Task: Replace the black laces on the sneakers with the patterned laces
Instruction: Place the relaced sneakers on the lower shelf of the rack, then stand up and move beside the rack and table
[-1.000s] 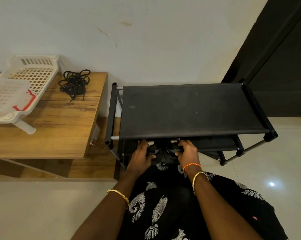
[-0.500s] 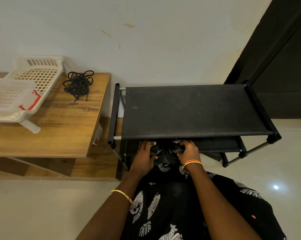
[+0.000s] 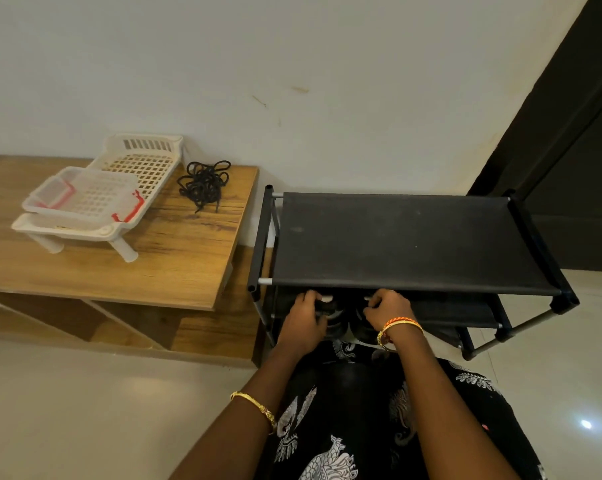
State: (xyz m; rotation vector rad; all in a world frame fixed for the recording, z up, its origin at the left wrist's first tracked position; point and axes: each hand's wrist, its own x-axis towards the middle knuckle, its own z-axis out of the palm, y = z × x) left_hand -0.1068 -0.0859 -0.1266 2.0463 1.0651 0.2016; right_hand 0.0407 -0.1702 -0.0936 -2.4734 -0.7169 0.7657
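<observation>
worktop (image 3: 175,271) wood grain, matt. shoe rack (image 3: 410,240) matt black cloth, metal tubes. trays (image 3: 143,164) whitish plastic. floor (image 3: 85,410) glossy tile.

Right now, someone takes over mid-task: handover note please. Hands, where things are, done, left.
Left hand grips the left sneaker, right hand the right sneaker; both shoes sit on the rack's lower shelf, under the top one.
Black laces lie piled on the table, beside the white trays.
Done, it seems: black laces out.
Left: can't tell; the lacing is hidden and no patterned laces show. Check the shoes.
</observation>
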